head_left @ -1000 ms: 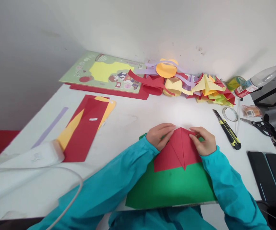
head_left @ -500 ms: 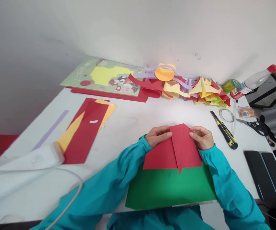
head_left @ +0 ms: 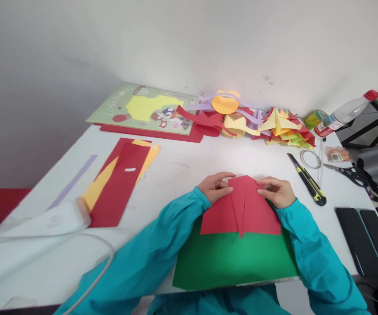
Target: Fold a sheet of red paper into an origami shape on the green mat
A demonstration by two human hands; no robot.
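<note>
A folded sheet of red paper (head_left: 241,208) lies over a green sheet (head_left: 234,262) at the table's front edge. It narrows to a blunt peak at the far end, and a pointed flap runs down its middle toward me. My left hand (head_left: 215,186) pinches the paper's upper left edge between thumb and fingers. On the opposite upper edge, my right hand (head_left: 277,191) grips the same paper, thumb on top. The undersides of the folds are hidden.
To the right lie a utility knife (head_left: 307,179), a tape roll (head_left: 310,159), scissors (head_left: 349,173), a dark phone-like object (head_left: 369,240) and a bottle (head_left: 346,113). Folded paper pieces (head_left: 280,124) and a green pad (head_left: 143,109) line the wall. A white box-shaped device (head_left: 57,216) with a cable sits left.
The red paper has been turned and shifted slightly, its pointed flap swinging a little to the left. Both hands have kept hold of its upper edges. The view has moved slightly.
</note>
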